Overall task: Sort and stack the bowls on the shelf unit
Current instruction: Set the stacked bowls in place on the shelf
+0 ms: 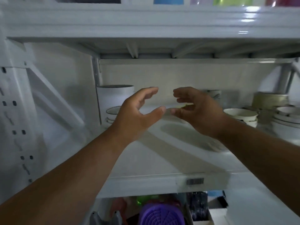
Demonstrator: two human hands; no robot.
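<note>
Bowls [240, 113] sit right of frame; both hands, left [138, 111] and right [196, 109], grip wide and empty, should reach there squarely.

We saw a glossy white shelf unit [162, 153]. A white bowl [113, 110] had a thin dark rim line. Cream bowls [240, 113] sat right, beside a beige stack [270, 99]. Below lay a purple ribbed lid [162, 215]; above, a blue cup [168, 0] and a lime-green one [230, 0].

Left hand [138, 111] hides part of rimmed bowl [112, 110]; right-edge bowls [287, 117] cropped.
</note>
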